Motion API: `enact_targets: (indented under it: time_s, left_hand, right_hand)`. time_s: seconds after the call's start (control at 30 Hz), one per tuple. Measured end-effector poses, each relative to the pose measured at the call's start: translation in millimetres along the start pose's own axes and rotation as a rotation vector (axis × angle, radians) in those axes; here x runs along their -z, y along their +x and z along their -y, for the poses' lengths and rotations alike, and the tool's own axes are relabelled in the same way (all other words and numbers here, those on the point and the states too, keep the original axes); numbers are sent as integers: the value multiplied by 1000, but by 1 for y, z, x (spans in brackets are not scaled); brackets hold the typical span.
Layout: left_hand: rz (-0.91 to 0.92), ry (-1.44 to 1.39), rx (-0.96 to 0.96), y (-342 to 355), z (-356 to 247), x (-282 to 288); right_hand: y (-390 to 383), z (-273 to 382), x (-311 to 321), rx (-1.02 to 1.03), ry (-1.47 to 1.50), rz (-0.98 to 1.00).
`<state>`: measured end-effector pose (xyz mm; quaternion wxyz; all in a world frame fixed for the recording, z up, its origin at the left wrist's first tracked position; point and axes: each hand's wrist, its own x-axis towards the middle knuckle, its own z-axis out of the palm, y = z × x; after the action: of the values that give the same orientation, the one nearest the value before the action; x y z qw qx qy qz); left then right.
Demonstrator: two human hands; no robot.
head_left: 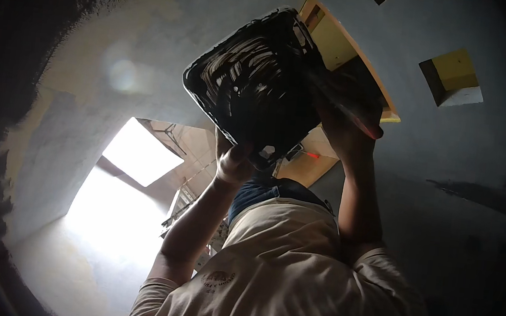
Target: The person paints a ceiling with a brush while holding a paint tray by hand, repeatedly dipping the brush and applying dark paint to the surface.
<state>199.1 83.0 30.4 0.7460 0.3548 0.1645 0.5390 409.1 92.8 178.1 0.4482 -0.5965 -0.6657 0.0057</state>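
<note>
Around me the room is dim, with harsh white glare low on the left.
The blown-out patch of white light (117, 203) loses all detail, while the grey-blue plastered wall (448, 152) sinks into deep shadow on the right. A pale, round flare spot (128, 76) floats at upper left. Wet-looking highlights streak the black, rectangular, paint-smeared tray (253, 94); the right hand (353, 131) is murky beside it. Soft shadows crease the cream fabric shirt (280, 258). Fisheye distortion bends the surroundings, and the corners go black.

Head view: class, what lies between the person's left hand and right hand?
In the head view, the lower part of the pale-streaked dark tray lies between the left hand, gripping its edge, and the right hand.
</note>
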Motion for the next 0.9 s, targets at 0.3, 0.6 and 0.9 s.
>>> enact_targets:
  time_s: [0.3, 0.6, 0.9]
  left_hand:
    - [-160, 129, -54, 8, 1, -32]
    - [-138, 386, -257, 7, 4, -16]
    - [-46, -332, 195, 28, -7, -23]
  right_hand:
    - [-33, 5, -21, 42, 72, 65]
    - [-9, 29, -6, 4, 81, 64]
    - [-17, 27, -4, -20, 147, 260]
